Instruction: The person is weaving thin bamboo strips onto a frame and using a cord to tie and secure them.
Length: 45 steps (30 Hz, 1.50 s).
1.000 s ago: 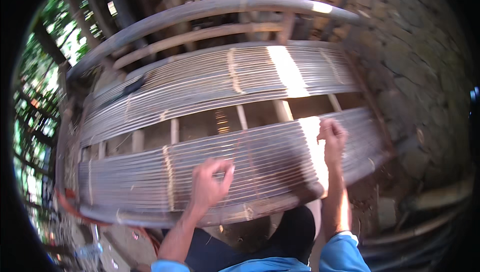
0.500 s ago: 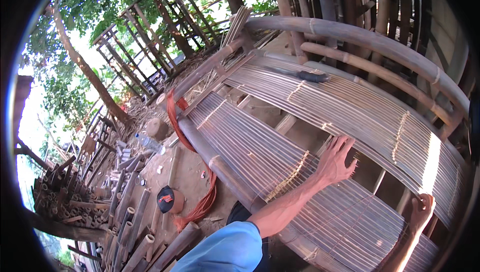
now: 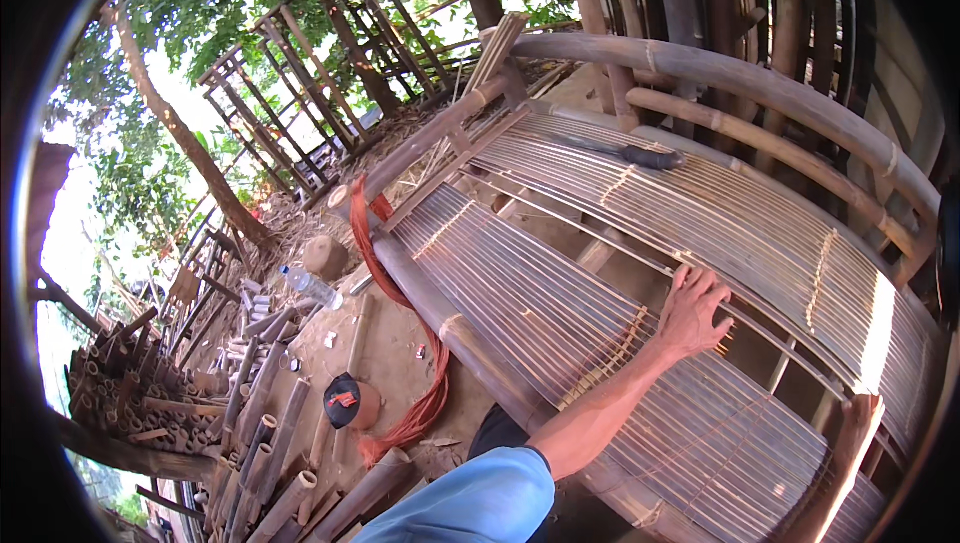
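Note:
A long thin bamboo slat lies slightly apart from the front edge of the far slatted panel of a bamboo bench. My left hand is on the slat near its middle, fingers bent over it and thumb apart. Toward the slat's right end, my right hand is closed on it, its fingers partly hidden. Below the left forearm is the near slatted panel, bound with yellowish lashing. A gap showing cross-pieces separates the panels. On the far panel rests a dark-handled knife.
A curved bamboo rail borders the bench's far side. Orange fibre strands hang over its left end. Cut bamboo poles, a plastic bottle and a dark cap are on the ground at left.
The slat has come away from the far panel's edge toward the gap. My left hand's fingers have bent down over it. The whole view has shifted slightly.

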Each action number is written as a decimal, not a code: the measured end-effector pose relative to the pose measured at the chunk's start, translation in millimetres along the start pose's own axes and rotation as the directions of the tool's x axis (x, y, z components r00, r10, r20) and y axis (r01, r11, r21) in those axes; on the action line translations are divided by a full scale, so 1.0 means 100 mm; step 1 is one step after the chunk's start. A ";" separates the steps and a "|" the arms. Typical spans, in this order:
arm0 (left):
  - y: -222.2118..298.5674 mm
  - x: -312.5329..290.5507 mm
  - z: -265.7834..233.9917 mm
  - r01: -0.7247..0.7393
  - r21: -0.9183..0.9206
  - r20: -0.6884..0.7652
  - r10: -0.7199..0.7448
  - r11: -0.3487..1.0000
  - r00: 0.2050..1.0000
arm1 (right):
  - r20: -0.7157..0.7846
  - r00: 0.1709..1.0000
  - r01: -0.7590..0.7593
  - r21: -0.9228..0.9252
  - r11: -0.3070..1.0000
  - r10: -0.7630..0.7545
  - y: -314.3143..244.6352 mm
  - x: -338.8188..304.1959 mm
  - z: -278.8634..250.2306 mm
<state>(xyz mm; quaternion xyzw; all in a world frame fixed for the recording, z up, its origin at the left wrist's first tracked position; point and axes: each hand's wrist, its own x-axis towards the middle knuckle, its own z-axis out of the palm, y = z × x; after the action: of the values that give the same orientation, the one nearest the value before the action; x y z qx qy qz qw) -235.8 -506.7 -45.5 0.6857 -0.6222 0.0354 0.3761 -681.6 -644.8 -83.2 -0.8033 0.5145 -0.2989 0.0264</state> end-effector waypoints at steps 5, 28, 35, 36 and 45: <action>-0.06 -0.05 -0.09 0.154 -0.082 0.131 -0.143 0.985 0.981 | 0.263 0.954 -0.210 0.235 0.949 0.147 -0.15 -0.04 -0.26; 0.20 -0.18 0.06 0.092 -0.062 0.490 -0.049 0.994 0.870 | 0.320 0.945 -0.149 0.220 0.964 0.073 -0.36 -0.12 -0.42; 0.34 -0.12 0.05 0.080 -0.145 0.536 0.010 0.986 0.844 | 0.307 0.940 -0.212 0.189 0.959 0.148 -0.25 -0.26 -0.35; 0.35 -0.11 0.06 0.075 -0.143 0.528 0.012 0.987 0.849 | 0.260 0.960 -0.157 0.185 0.970 0.106 -0.19 -0.27 -0.33; 0.21 -0.24 -0.04 0.078 -0.138 0.522 0.005 0.987 0.853 | 0.261 0.946 -0.237 0.160 0.958 0.191 -0.58 -0.28 -0.38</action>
<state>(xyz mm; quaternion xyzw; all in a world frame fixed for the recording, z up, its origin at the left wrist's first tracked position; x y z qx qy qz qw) -258.0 -483.6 -45.0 0.6502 -0.6885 -0.2067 0.2459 -661.7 -583.7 -44.2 -0.7668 0.5611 -0.2410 0.1978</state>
